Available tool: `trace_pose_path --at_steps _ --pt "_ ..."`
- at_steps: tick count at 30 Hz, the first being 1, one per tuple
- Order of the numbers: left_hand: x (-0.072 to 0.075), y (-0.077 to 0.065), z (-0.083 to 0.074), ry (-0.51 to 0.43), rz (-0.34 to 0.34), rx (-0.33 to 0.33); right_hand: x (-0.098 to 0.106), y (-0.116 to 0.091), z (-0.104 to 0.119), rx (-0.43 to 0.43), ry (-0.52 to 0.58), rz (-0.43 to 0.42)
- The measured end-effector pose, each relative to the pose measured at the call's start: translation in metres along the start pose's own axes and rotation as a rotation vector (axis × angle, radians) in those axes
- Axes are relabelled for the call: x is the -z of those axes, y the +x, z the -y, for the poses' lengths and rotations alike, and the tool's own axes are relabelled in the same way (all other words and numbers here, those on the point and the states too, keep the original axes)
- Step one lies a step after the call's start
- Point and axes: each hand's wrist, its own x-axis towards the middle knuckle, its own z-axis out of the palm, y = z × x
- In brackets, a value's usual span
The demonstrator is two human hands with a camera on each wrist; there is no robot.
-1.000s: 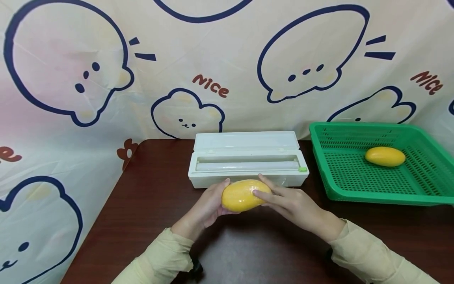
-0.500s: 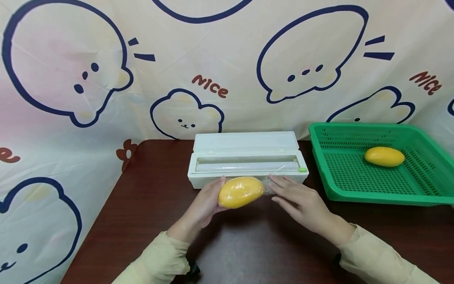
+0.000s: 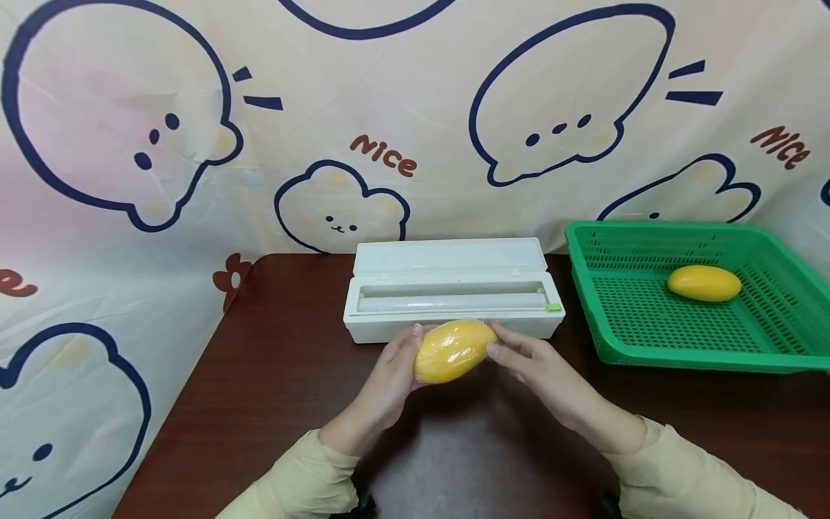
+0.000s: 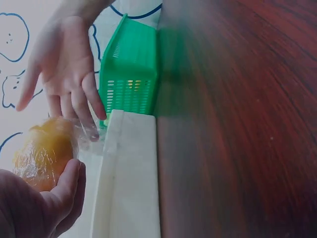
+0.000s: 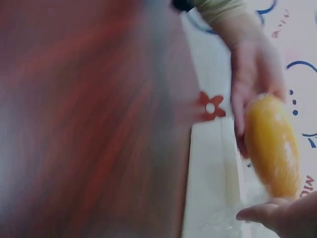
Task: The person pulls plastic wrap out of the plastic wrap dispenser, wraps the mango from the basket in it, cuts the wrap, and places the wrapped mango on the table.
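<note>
A yellow mango (image 3: 454, 351) in shiny cling film is held up in front of the white film box. My left hand (image 3: 381, 389) grips its left end, thumb on the upper side and fingers underneath. At the other end, my right hand (image 3: 551, 375) touches the mango with thumb and fingertips, its fingers mostly straight. In the left wrist view a loose tail of clear film (image 4: 91, 140) trails from the mango by the right fingers. The right wrist view has the wrapped mango (image 5: 272, 146) lying between both hands.
Behind the hands stands the white box (image 3: 379, 330), lid raised, with a film roll (image 3: 447, 303) inside and a green tab at its right. A green basket (image 3: 700, 360) on the right holds another mango (image 3: 704, 283). A patterned cloth (image 3: 441, 94) hangs behind the brown table (image 3: 272, 360).
The right hand moved off the mango's right end, drawing at the film there, then came back against it. The mango shifted slightly left, then right again, in the left hand throughout.
</note>
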Motion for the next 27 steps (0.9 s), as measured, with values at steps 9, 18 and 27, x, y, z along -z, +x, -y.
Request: trace_pose_path --at_steps 9,18,27 --pt "-0.001 0.007 0.007 -0.008 0.047 0.024 0.000 0.008 0.000 -0.174 0.507 0.064" --pt "0.001 0.012 0.013 -0.045 0.098 0.085 0.001 0.013 -0.015 -0.216 0.647 0.085" --pt "-0.006 0.010 0.017 0.066 0.114 0.052 -0.005 0.013 -0.027 -0.256 0.656 0.091"
